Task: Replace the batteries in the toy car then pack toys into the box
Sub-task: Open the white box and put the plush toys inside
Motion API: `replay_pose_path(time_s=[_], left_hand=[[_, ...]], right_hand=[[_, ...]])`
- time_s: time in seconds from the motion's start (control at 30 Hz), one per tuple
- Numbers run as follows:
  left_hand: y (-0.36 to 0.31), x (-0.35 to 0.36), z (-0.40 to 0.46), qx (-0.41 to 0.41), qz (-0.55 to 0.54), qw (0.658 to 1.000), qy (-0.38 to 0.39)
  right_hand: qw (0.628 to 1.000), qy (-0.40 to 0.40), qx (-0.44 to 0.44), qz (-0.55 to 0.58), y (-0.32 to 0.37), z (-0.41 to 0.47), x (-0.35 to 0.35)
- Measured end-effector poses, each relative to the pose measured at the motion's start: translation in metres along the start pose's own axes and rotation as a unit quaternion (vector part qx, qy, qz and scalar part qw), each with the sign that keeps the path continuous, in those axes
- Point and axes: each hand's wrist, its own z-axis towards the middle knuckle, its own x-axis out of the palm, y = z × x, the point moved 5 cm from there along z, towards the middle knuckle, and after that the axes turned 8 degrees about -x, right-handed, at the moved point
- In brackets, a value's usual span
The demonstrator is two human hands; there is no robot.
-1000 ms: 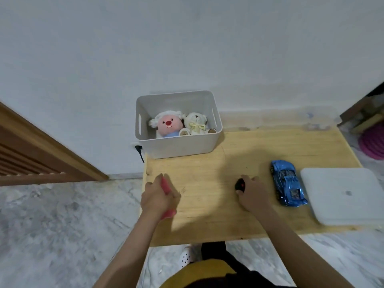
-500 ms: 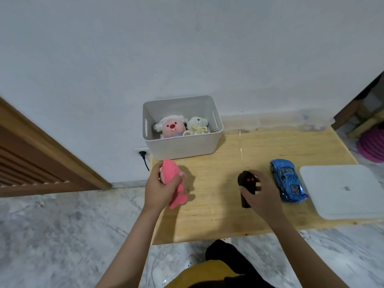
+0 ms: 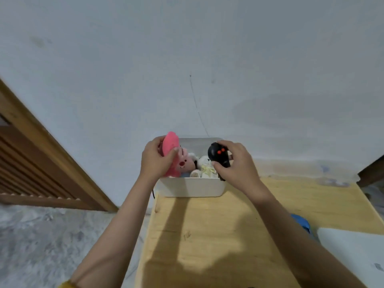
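A white plastic box (image 3: 190,187) stands at the back of the wooden table (image 3: 207,235), against the wall. My left hand (image 3: 154,160) holds a pink plush toy (image 3: 171,143) over the box's left side. My right hand (image 3: 234,163) grips a black remote control (image 3: 218,154) with red buttons over the box's right side; its thin antenna rises toward the wall. Inside the box lie a pink-faced plush (image 3: 185,163) and a cream teddy (image 3: 205,167). The blue toy car (image 3: 302,223) is mostly hidden behind my right forearm.
A flat white lid or board (image 3: 357,252) lies at the table's right front. A wooden door frame (image 3: 41,152) runs along the left. Marble floor lies left of the table. Dark furniture shows at the far right edge.
Both hands lifted their toys from above the table and carried them forward, over the box. The view has tilted upward and closer to the box.
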Motion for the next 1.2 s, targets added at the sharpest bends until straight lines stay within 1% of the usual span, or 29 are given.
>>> replay_pose_path(time_s=[0.07,0.17,0.33,0.4,0.47,0.6,0.73,0.9,1.0,1.1,1.2], left_hand=[[-0.001,0.003,0.02,-0.023,0.025,0.999,-0.001],[0.016,0.014,0.046,-0.053,0.104,0.993,0.017],[0.055,0.04,0.066,-0.1,0.208,0.97,0.073],[0.07,0.051,0.068,-0.123,0.244,0.956,0.108],[0.079,0.059,0.067,-0.123,0.287,0.941,0.132],[0.085,0.069,0.066,-0.11,0.316,0.932,0.137],[0.091,0.069,0.066,-0.113,0.318,0.931,0.14],[0.093,0.069,0.068,-0.118,0.312,0.932,0.142],[0.095,0.07,0.069,-0.118,0.315,0.932,0.138],[0.095,0.07,0.07,-0.115,0.326,0.928,0.136],[0.093,0.071,0.069,-0.111,0.338,0.925,0.132]], right_hand=[[0.999,0.032,-0.015,-0.014,-0.002,0.028,0.013],[0.992,0.111,-0.027,-0.048,-0.018,0.059,0.047],[0.959,0.257,0.01,-0.116,-0.062,0.069,0.09],[0.95,0.287,0.021,-0.12,-0.071,0.072,0.097],[0.943,0.308,0.031,-0.12,-0.076,0.077,0.101],[0.924,0.349,0.027,-0.152,-0.082,0.079,0.11],[0.914,0.367,0.012,-0.173,-0.081,0.078,0.114],[0.935,0.309,-0.007,-0.177,-0.066,0.088,0.087],[0.935,0.313,0.017,-0.164,-0.064,0.084,0.07],[0.929,0.315,0.031,-0.193,-0.062,0.078,0.069],[0.909,0.338,0.019,-0.242,-0.058,0.071,0.085]])
